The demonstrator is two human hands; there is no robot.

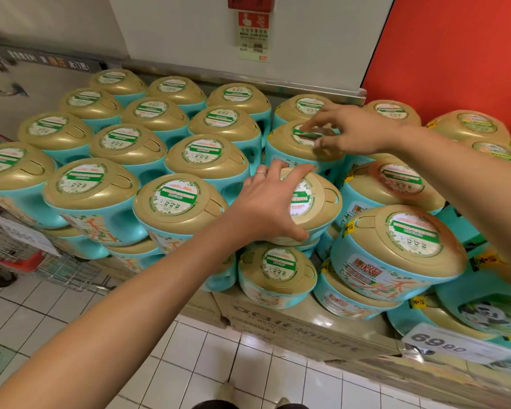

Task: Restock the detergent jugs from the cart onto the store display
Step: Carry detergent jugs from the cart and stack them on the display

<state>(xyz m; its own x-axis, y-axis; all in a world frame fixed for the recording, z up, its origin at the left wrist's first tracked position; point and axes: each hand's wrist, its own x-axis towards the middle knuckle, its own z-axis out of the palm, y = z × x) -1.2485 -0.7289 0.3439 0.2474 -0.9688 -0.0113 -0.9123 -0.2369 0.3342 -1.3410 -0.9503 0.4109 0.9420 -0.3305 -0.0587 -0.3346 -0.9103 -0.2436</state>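
Under the left hand [270, 202] a detergent jug [307, 199] stood in the display stack [124, 149], and the spread fingers grasped its gold lid [328, 196]. Beyond it the right hand [348, 131] touched a second jug [286, 152] with fingertips; grasping or not, I cannot tell.

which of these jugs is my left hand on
The jug at the front of the top layer, its gold lid gripped by the left hand. The right hand touches the jug behind; other lids are untouched.
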